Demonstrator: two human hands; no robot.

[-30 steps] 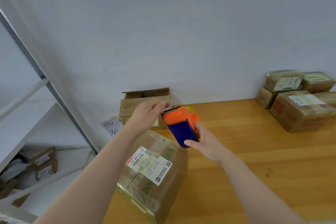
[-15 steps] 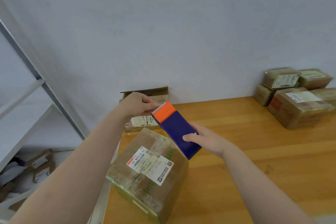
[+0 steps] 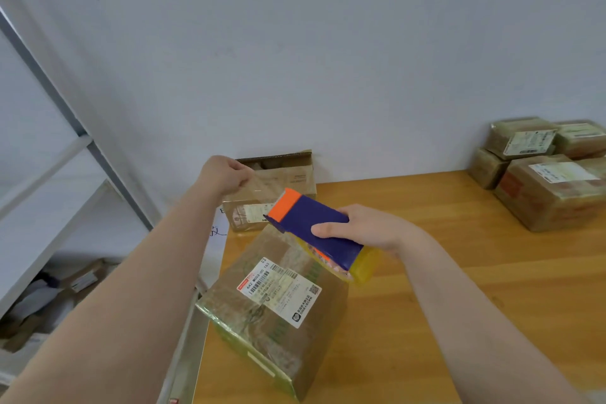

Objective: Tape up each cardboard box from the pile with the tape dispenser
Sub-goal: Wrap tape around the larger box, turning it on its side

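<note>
Tape dispenser (image 3: pixel 314 233), clamped in my right grip (image 3: pixel 364 229), sits lower now; left grip (image 3: pixel 226 174) pinches tape (image 3: pixel 262 188) stretched longer. Box (image 3: pixel 275 298) hugs tabletop's (image 3: pixel 459 272) left edge; bare wood right.

- Table (image 3: pixel 475 272): wooden top, honey-coloured, grain visible, smooth finish. It is the reference for all entries below.
- Wall (image 3: pixel 328 43): directly behind the table, plain pale grey-white. One small dark speck sits high up towards the left.
- Shelving rack (image 3: pixel 49 207): just left of the table, white boards on a grey metal frame, with an upright post (image 3: pixel 108 170) slanting across the view.
- Lower shelf (image 3: pixel 19 252): left of the table and below its top. It holds blurred items that cannot be identified.
- Paper sheet (image 3: pixel 218 233): at the table's back left corner, white, with dark handwritten marks that are illegible.
- Light: soft and even over the table, with faint shading on the wall behind its left end.
</note>
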